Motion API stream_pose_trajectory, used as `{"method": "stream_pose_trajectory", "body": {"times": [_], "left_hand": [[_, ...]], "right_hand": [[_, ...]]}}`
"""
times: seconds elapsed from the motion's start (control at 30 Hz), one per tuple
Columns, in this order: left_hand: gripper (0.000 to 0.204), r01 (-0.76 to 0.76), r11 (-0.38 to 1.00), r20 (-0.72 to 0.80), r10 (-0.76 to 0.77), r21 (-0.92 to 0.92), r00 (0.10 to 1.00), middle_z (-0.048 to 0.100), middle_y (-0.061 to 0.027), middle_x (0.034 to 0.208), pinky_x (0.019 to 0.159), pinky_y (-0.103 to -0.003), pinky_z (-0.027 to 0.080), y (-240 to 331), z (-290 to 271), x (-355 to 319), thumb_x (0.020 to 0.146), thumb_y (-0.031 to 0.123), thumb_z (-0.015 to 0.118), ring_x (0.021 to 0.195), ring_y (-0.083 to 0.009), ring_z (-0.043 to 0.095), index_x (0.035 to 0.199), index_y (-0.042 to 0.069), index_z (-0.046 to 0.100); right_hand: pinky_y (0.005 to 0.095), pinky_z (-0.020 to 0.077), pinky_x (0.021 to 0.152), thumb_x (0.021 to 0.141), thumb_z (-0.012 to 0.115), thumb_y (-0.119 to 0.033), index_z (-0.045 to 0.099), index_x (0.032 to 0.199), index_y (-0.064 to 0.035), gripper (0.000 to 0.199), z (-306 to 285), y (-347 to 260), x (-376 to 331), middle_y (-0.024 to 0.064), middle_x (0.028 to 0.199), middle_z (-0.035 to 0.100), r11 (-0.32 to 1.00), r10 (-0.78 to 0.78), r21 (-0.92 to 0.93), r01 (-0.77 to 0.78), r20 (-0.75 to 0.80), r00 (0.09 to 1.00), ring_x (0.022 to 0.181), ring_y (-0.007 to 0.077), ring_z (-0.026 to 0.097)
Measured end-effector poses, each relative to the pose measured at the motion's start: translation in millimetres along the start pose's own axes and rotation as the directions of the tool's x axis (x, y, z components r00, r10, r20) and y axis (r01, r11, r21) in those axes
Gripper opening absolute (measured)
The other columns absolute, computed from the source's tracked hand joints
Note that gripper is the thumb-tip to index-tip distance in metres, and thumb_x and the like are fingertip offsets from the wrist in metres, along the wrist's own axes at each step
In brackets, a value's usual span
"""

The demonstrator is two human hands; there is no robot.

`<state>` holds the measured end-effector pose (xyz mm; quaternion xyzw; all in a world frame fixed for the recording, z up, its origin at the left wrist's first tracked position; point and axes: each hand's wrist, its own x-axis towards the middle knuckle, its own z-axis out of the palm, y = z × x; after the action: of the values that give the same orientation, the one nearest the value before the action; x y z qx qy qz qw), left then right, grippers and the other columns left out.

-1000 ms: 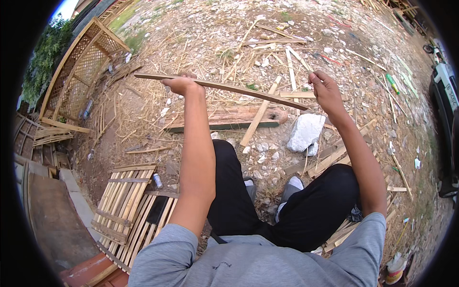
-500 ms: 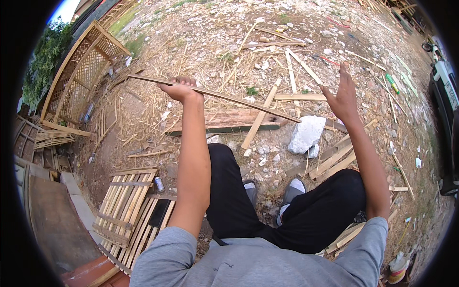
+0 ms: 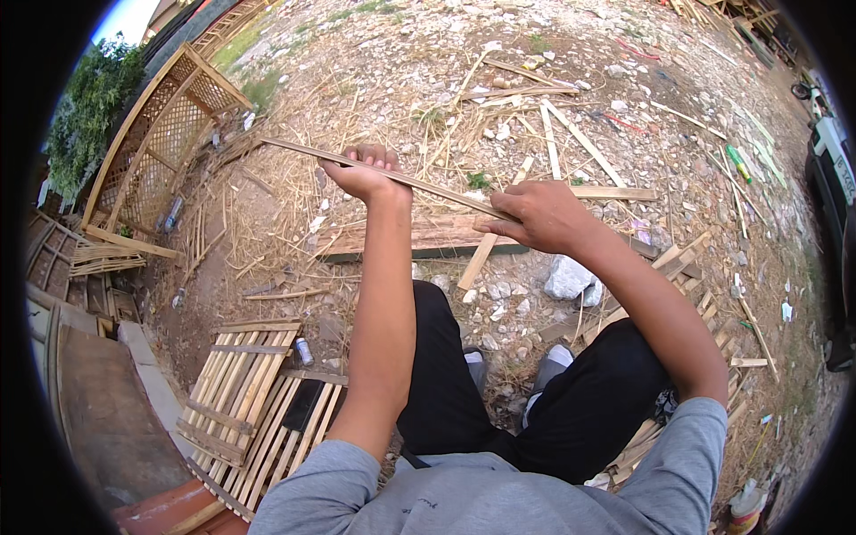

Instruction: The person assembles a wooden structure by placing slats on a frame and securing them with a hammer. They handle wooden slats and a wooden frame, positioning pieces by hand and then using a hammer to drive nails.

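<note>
A long, thin wooden strip slants across in front of me, its far left end higher in the view. My left hand is closed around it left of its middle, palm underneath and fingertips showing above. At the strip's right end, my right hand grips it with fingers curled over, hiding that end. Beneath the strip, on the ground, lies a thick reddish-brown wooden beam. A narrow pale slat rests across the beam, just below my right hand.
A white rock sits by my right foot. Loose slats litter the stony ground ahead. Slatted panels lie at my left, with a dark phone-like slab on top. A lattice frame stands far left; a vehicle is far right.
My right hand was raised open, apart from the strip; it has come down and left and closed on the strip's right end. The left hand keeps its hold.
</note>
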<state>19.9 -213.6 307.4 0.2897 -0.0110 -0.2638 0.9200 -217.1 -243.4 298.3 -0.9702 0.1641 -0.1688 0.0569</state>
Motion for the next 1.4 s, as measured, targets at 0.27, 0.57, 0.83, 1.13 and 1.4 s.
{"method": "stream_pose_trajectory", "body": {"times": [0.27,0.57,0.83,1.13,1.4], "left_hand": [[0.046,0.06,0.998,0.063,-0.059,-0.018,0.996,0.022,0.0057,0.051,0.032,-0.021,0.017,6.1,1.2,-6.5,0.092,0.054,0.036,0.037,-0.0069,0.022,0.064,0.018,0.03],[0.048,0.053,0.998,-0.008,-0.054,-0.034,0.999,0.023,0.0045,0.051,0.034,-0.024,0.017,6.8,-2.7,4.6,0.094,0.058,0.031,0.039,-0.0073,0.02,0.07,0.016,0.028],[0.048,0.066,0.998,-0.159,-0.065,0.0,0.985,0.027,0.0035,0.055,0.037,-0.025,0.019,2.0,-16.3,33.0,0.094,0.058,0.029,0.04,-0.0088,0.022,0.072,0.015,0.028],[0.056,-0.032,0.985,-0.181,0.063,0.167,0.981,0.029,0.0017,0.055,0.039,-0.027,0.022,15.2,-37.7,48.1,0.094,0.066,0.024,0.043,-0.0107,0.025,0.075,0.014,0.031],[0.046,-0.033,0.996,-0.156,0.045,0.078,0.987,0.03,0.003,0.056,0.038,-0.025,0.022,12.1,-31.8,40.2,0.093,0.056,0.032,0.041,-0.0089,0.025,0.074,0.015,0.028]], "right_hand": [[0.0452,0.0412,0.055,0.095,0.052,-0.029,0.054,0.073,-0.0046,0.033,3.4,-3.5,-0.4,0.0174,0.059,0.051,0.961,-0.001,0.275,-0.003,0.012,1.0,0.06,0.0372,0.055],[0.0451,0.0438,0.057,0.096,0.051,-0.03,0.058,0.072,-0.0036,0.036,4.7,5.1,-0.6,0.0193,0.058,0.053,0.906,0.24,0.382,-0.183,-0.106,0.965,0.059,0.039,0.055],[0.0407,0.0432,0.049,0.093,0.055,-0.028,0.053,0.067,-0.0068,0.034,-14.3,11.8,-9.5,0.0121,0.056,0.054,0.994,0.105,0.01,-0.111,-0.393,0.913,0.052,0.0305,0.056],[0.0462,0.0415,0.055,0.097,0.049,-0.035,0.056,0.077,-0.0036,0.038,-39.3,68.2,-55.8,0.0175,0.056,0.054,0.792,0.581,0.107,-0.601,-0.436,0.688,0.057,0.0377,0.056],[0.041,0.0482,0.084,0.091,0.056,-0.044,0.054,0.125,-0.0026,0.054,-24.9,62.3,-59.8,0.0213,0.103,0.064,0.627,0.779,0.143,-0.766,-0.085,0.621,0.098,0.0314,0.063]]}}
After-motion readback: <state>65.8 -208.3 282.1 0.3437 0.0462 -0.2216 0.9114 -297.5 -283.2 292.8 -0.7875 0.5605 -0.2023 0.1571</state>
